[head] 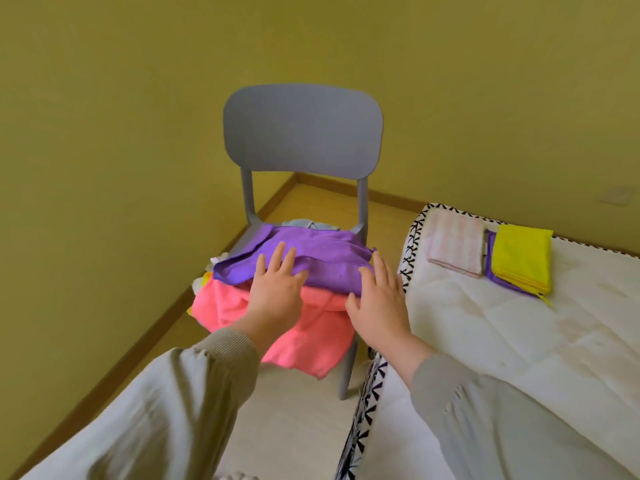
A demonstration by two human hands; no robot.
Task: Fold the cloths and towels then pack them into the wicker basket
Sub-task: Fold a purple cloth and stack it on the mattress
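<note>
No legible text, label, brand, number or sign found on any surface. The mattress edging (412, 244), right of centre, carries black chevron-like marks: pattern only, not lettering. The folded yellow cloth (523, 254), upper right, has a small tab at its near corner, too small to read.

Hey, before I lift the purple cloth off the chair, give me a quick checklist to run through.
1. Hands free: ok, left hand and right hand are open, gripping nothing.
2. Purple cloth on top of the pile: ok.
3. Pink cloth steady on the chair: not ok, it hangs over the front edge.
4. Folding room on the mattress: ok, bare patch beside the folded yellow cloth.
5. Wicker basket within reach: cannot tell, not in view.
</note>
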